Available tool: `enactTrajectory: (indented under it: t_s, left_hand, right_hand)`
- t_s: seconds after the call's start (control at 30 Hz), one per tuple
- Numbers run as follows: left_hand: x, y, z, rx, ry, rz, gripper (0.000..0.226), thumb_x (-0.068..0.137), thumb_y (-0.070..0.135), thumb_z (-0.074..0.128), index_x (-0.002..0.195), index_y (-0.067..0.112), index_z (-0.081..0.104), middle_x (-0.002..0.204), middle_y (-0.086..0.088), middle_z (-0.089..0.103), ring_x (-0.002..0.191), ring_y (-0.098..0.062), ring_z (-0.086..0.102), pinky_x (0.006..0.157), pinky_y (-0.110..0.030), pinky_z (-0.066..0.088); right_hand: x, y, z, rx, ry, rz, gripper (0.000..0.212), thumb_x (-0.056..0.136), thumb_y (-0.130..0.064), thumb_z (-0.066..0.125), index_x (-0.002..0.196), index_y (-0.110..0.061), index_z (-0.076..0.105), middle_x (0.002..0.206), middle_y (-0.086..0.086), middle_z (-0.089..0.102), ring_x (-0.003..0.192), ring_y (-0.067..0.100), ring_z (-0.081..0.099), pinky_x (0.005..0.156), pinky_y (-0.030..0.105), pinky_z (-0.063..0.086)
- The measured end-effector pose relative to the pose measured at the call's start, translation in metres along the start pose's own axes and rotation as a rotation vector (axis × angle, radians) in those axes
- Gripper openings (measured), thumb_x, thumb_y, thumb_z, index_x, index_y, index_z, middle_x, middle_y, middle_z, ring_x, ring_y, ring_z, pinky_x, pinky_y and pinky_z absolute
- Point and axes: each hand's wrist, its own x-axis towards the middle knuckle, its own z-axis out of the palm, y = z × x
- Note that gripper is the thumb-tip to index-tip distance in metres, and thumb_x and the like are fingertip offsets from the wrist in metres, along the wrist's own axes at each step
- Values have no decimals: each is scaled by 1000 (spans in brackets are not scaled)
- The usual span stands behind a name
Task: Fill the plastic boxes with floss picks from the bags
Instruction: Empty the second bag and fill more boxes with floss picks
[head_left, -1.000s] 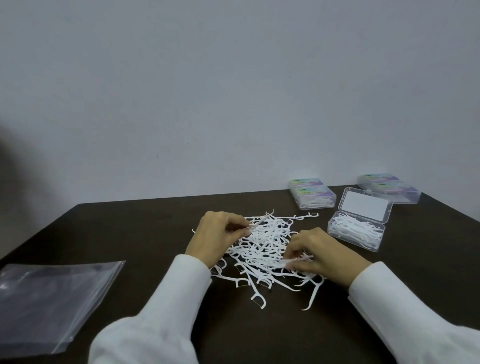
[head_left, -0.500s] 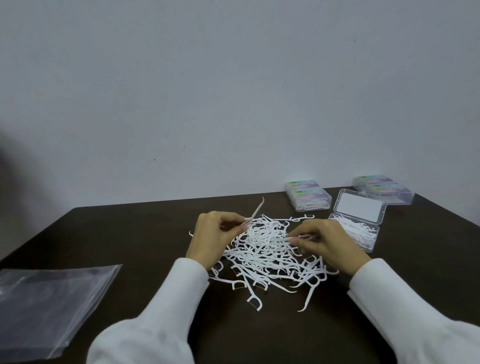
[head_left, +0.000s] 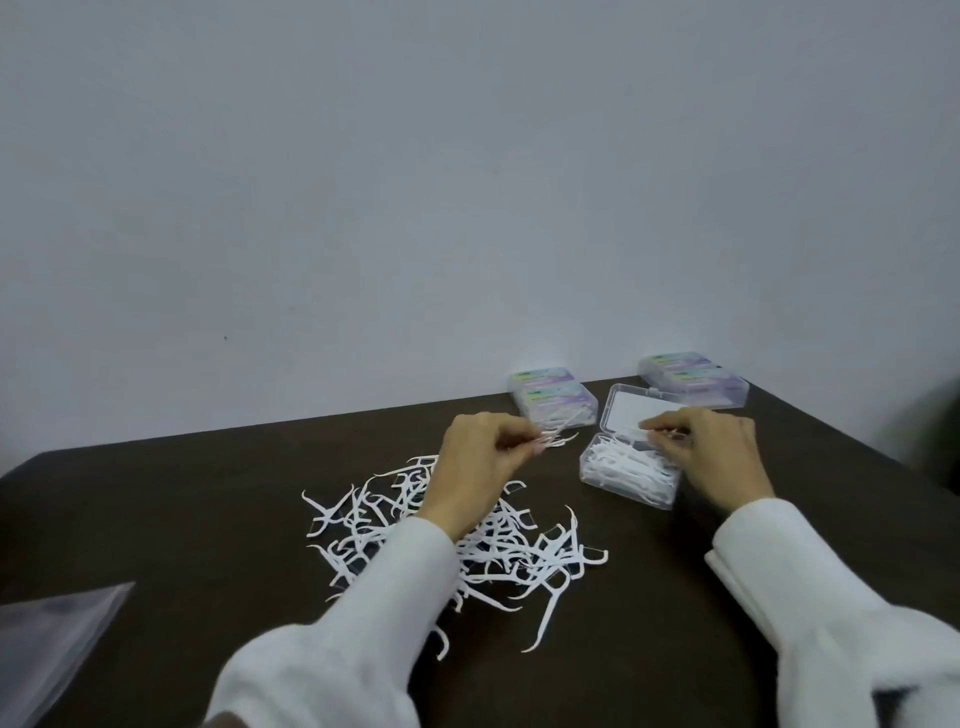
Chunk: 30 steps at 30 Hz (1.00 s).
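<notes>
**Both hands pinch floss picks by the open box**

A loose heap of white floss picks (head_left: 457, 540) lies on the dark table (head_left: 156, 519) in the lower middle of the frame, partly hidden under the left forearm's white sleeve (head_left: 363, 613). The left hand (head_left: 480, 467) is raised over the upper edge of the heap, its fingers curled and pressed together on a small bunch of picks (head_left: 561, 434) that sticks out to the right of the fingertips, toward the boxes.

Right of centre stands the open box (head_left: 623, 486), clear plastic, its lid (head_left: 623, 410) tipped back behind it. White picks fill much of its tray. The right hand (head_left: 711, 457) hovers over the far right part of this box, thumb and fingers closed on a few picks (head_left: 636, 430) held above the tray; whether they touch the ones inside cannot be told.

Behind the open box, near the wall, sit closed boxes with coloured labels: one pair (head_left: 553, 397) in the upper middle, another pair (head_left: 693, 379) further right.

At the lower left edge of the frame lies a flat clear plastic bag (head_left: 47, 639), well apart from the heap and the boxes.
</notes>
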Motion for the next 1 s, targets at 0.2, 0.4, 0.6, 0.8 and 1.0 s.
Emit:
enactTrajectory:
  t_s: [0.2,0.4,0.6,0.8,1.0]
  left_hand:
    - [16,6,20,-13,-11,26,20,80,18,74,99,11,75,93,-1,74,82,-3,67,81,-16,52]
    - [28,5,35,-18,-30,27,18,81,19,74,98,13,75,92,-1,75,83,-4,68,83,-24,54]
    - [35,9,42,-37,-48,34,20,81,17,73,100,13,75,94,-1,74,83,-4,67,84,-22,54]
    - [38,9,48,-44,-52,39,20,81,17,73,100,13,75,95,0,73,81,0,64,82,-16,52]
    - [40,12,57,-62,-80,43,18,82,16,72,100,13,75,96,0,73,84,-4,65,84,-20,52]
  right_hand:
    - [2,-5,5,166,-59,-61,11,82,-22,69,93,-24,71,92,-5,69,83,8,59,88,25,44]
    - [8,0,6,303,-42,-77,15,80,-11,71,78,-25,66,84,-7,65,80,4,57,72,12,39]
    - [11,0,2,427,-50,-87,15,77,-5,72,86,-17,70,82,-8,64,77,-4,56,66,-3,38]
    - [10,3,0,456,-118,-82,17,77,-8,73,88,-20,70,87,-10,65,79,-4,61,64,-1,41]
    - [10,9,-6,471,-92,-49,14,79,-9,71,86,-21,69,85,-10,64,80,-2,59,69,8,42]
